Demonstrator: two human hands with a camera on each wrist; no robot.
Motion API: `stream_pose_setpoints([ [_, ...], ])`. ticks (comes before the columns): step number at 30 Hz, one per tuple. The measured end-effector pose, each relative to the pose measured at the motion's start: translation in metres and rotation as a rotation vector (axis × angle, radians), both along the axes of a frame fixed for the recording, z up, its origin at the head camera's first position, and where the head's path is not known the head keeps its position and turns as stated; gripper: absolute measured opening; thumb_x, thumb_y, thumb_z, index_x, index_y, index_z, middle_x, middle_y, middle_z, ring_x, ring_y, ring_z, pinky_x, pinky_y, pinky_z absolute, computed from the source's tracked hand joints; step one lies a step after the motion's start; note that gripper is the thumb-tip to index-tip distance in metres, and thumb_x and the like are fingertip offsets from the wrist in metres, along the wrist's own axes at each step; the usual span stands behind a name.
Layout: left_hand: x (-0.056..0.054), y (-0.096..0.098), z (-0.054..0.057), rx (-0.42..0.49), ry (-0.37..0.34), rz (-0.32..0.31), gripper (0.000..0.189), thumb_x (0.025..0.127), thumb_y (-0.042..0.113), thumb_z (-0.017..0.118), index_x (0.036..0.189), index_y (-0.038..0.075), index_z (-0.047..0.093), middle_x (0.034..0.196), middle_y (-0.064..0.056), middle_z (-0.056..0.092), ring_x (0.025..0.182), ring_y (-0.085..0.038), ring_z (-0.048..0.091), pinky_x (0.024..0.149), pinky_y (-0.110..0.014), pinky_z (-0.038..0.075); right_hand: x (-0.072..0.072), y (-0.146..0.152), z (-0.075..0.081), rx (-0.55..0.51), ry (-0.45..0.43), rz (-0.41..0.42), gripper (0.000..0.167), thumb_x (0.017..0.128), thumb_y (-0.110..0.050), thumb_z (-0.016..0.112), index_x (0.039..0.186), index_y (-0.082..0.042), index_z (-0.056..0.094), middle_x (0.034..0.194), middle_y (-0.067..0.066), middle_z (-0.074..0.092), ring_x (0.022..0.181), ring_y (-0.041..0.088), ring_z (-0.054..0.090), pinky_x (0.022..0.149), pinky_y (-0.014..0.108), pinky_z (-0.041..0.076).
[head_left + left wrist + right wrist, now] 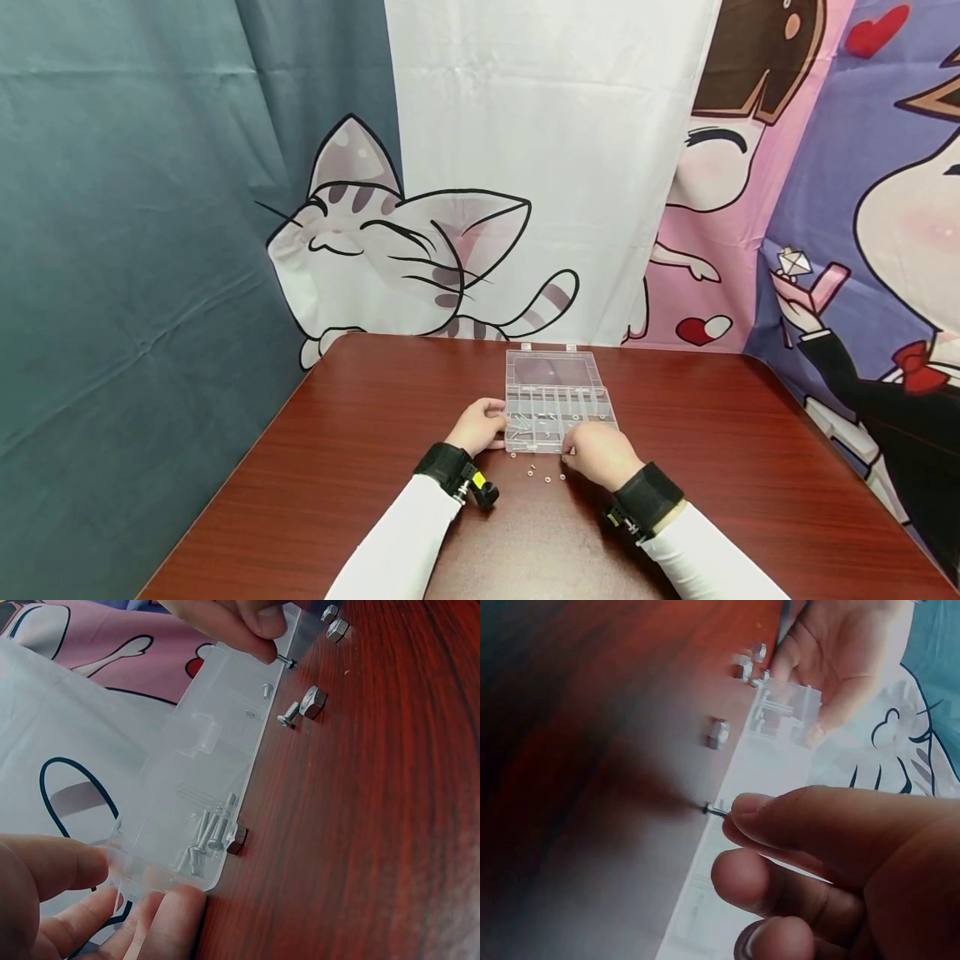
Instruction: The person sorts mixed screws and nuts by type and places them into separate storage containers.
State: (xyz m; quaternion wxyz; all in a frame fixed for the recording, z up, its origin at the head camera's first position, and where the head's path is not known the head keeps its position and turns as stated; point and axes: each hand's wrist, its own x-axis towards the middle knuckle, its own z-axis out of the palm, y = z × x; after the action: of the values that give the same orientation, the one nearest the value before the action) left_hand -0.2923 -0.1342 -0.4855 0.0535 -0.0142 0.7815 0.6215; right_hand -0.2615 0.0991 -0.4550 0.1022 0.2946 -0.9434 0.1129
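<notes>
A clear plastic compartment box [553, 357] stands on the table with its lid folded back. My left hand [477, 429] holds the box's left end, thumb and fingers about its corner in the left wrist view. At the front right edge of the box, my right hand [600, 452] pinches a small screw [715, 811] between thumb and forefinger, head outward. Several long screws [208, 831] lie in the left front compartment. In front of the box are several loose hex nuts [313, 703] and another small screw [289, 715].
The brown wooden table [360, 408] extends on both sides of the box. Behind it hangs a printed cloth [480, 242] with a cartoon cat. A lone nut [237, 838] sits close against the box's front left edge.
</notes>
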Motion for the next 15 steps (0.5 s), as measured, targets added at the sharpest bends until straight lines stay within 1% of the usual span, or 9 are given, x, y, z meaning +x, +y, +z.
stream_pose_setpoints([
  [3,-0.0003,0.0005,-0.0006,0.001,-0.001,0.002,0.04,0.096,0.005,0.057,0.134,-0.003,0.051,0.115,-0.017,0.061,0.092,-0.021,0.065,0.067,-0.033,0.061,0.0006,-0.0011,-0.0019,-0.004,0.02,0.023,0.015,0.074,-0.011,0.079,0.066,-0.021,0.072,0.066,-0.009,0.065,0.061,0.014,0.061,0.055,0.035,0.05],
  [7,0.0012,0.0011,-0.0005,-0.005,0.002,0.006,0.04,0.096,0.005,0.057,0.134,-0.003,0.052,0.115,-0.017,0.061,0.092,-0.021,0.065,0.067,-0.033,0.061,0.0007,-0.0018,-0.0046,0.002,0.032,0.025,0.019,0.073,-0.01,0.078,0.063,-0.021,0.067,0.063,-0.01,0.061,0.057,0.012,0.056,0.052,0.034,0.047],
  [10,0.0016,0.0011,-0.0007,-0.011,0.003,0.007,0.04,0.096,0.005,0.058,0.134,-0.003,0.052,0.114,-0.017,0.061,0.091,-0.021,0.065,0.066,-0.033,0.061,0.0011,-0.002,-0.0054,0.007,0.014,0.015,0.02,0.073,-0.01,0.078,0.063,-0.021,0.064,0.062,-0.01,0.059,0.056,0.011,0.054,0.051,0.033,0.046],
  [15,0.002,0.001,-0.0002,-0.005,0.007,0.007,0.041,0.096,0.005,0.058,0.135,-0.003,0.052,0.115,-0.018,0.062,0.093,-0.023,0.065,0.066,-0.033,0.061,0.0028,-0.0016,-0.0033,0.024,-0.029,0.002,0.025,0.075,-0.01,0.076,0.061,-0.022,0.06,0.06,-0.01,0.053,0.054,0.009,0.046,0.048,0.032,0.042],
])
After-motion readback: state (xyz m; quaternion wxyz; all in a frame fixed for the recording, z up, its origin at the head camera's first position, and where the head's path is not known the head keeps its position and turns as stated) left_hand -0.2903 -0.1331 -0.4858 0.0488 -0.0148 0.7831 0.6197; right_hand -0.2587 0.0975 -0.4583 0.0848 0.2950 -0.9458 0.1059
